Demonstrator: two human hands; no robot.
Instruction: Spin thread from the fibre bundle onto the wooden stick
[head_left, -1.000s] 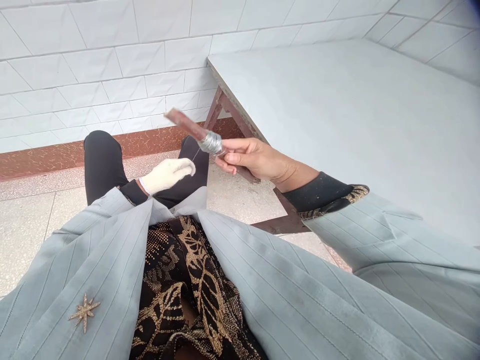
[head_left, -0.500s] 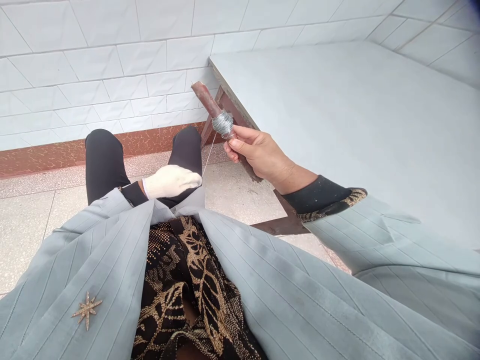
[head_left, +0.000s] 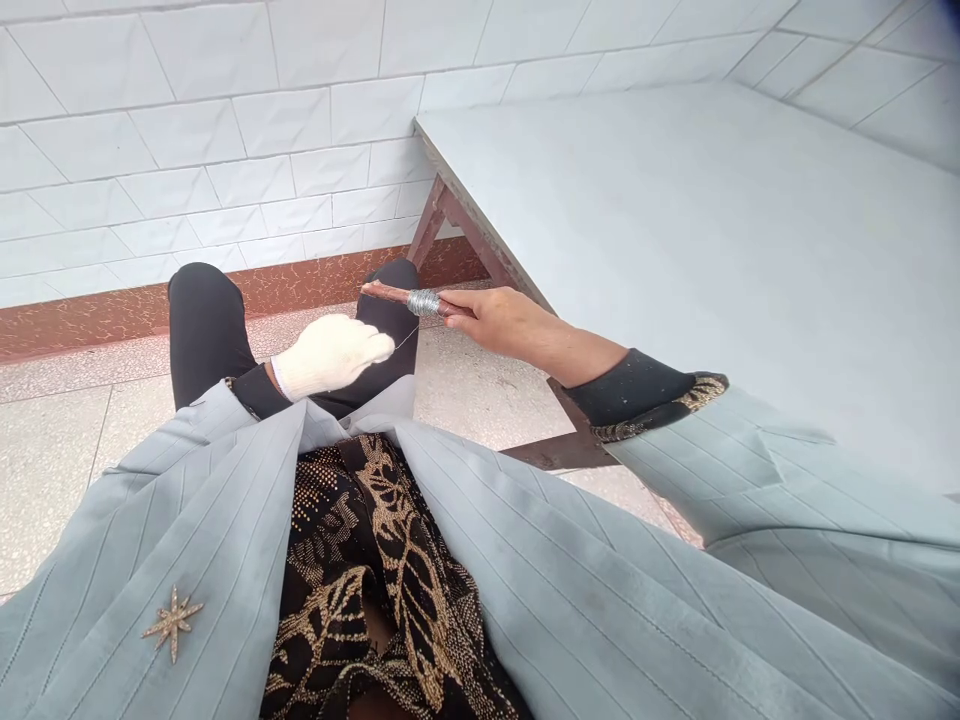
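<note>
A reddish-brown wooden stick with silvery wire coiled round its middle lies nearly level above my right knee. My right hand, bare, is closed round the stick's right end. From the coil a single strand slants down to my left hand, which wears a white knitted glove. The gloved fingers are pinched together on that strand, close to my lap and a little below the stick.
On the right a table with a pale top stands against the white tiled wall. Its brown wooden legs reach the speckled tile floor. My knees in black trousers are in front of me.
The stick has swung from steeply upright to almost level, its free end coming down and left as my right hand turned. My left hand has risen slightly and moved a little left.
</note>
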